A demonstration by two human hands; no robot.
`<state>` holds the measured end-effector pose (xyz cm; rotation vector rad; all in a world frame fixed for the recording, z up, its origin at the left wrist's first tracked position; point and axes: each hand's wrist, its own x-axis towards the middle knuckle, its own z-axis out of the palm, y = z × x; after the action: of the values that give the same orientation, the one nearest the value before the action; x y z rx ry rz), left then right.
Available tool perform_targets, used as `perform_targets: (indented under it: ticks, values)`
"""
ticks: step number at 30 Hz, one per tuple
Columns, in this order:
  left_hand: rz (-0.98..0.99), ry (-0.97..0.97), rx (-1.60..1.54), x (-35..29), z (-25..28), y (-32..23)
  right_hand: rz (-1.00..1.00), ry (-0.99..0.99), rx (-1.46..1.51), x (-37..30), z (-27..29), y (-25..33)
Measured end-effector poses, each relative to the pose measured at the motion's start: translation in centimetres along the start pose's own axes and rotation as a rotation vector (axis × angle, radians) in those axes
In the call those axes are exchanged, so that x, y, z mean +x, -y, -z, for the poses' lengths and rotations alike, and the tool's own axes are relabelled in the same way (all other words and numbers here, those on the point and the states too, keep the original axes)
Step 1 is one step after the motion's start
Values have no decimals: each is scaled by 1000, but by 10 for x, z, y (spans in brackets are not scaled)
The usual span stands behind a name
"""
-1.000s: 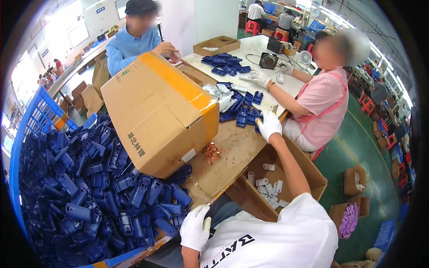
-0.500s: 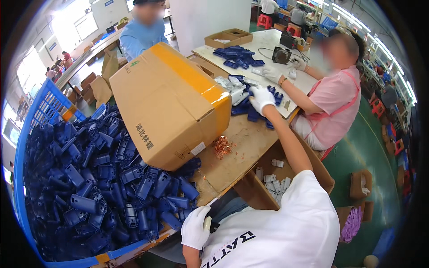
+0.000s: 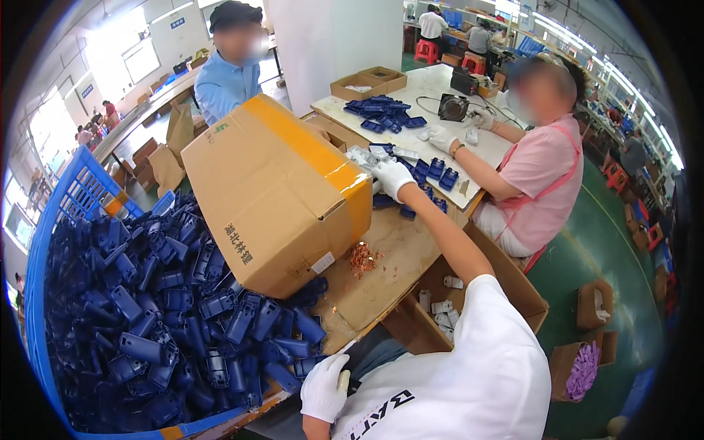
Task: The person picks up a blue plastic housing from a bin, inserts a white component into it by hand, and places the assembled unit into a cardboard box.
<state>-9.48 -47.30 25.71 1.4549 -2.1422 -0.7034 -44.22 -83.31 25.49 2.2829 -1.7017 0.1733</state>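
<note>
My right hand (image 3: 392,178), in a white glove, reaches across the table to small white plastic parts (image 3: 359,156) beside the carton. Its fingers are drawn together at these parts; what lies between them is hidden. Dark blue plastic housings (image 3: 435,170) lie just right of it. My left hand (image 3: 325,387), also gloved, is low at the table's near edge, beside the heap of dark blue housings (image 3: 143,346). Its thumb stands apart from the fingers, and I see nothing held. A large taped cardboard carton (image 3: 271,213) lies tilted on the heap and table.
A blue crate (image 3: 38,293) holds the heap at left. Small copper-coloured pieces (image 3: 362,258) lie on the table. An open box with white parts (image 3: 418,323) stands below its edge. A co-worker in pink (image 3: 539,169) sits at right; another in light blue (image 3: 220,88) is behind the carton.
My right hand has moved left and slightly nearer, from the blue housings to the white parts by the carton. My left hand stays near the table's edge. The whole view has shifted slightly.
</note>
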Motion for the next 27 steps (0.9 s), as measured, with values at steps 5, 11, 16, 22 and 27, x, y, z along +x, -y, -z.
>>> perform_targets:
  ticks: [5, 11, 16, 22, 27]
  values:
    - [-30, 25, -29, -4, -4, 0, 78, -202, -201, -24, 13, -9]
    - [210, -133, -540, -8, -17, 8, 53, -263, 53, -117, 60, 43]
    - [287, 26, -1437, 13, -18, 1, 544, -67, 766, -202, 104, 182]
    - [388, -29, -1303, 14, -33, 23, 530, 63, 958, -234, 84, 219]
    - [461, -85, -1306, 17, -30, 22, -38, -255, 982, -224, 68, 169]
